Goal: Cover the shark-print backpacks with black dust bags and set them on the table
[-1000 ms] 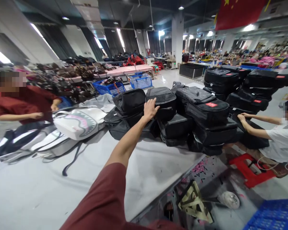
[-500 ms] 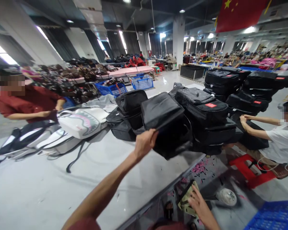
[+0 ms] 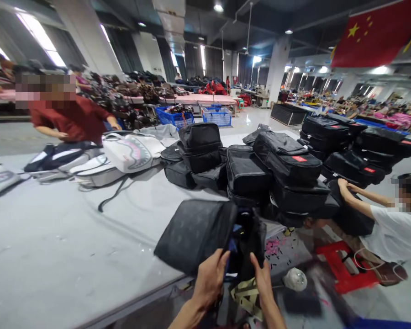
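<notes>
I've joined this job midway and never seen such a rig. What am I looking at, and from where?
There is no robot, just a person working bare-handed. The camera is worn on that person's head, looking forward and down. The left hand and right hand hold an open black bag by either side of its opening, at the near edge of the pale table. Farther back lie white backpacks, left, and stacked black bags, ahead. The red-shirted person and white-shirted person are others nearby.
</notes>
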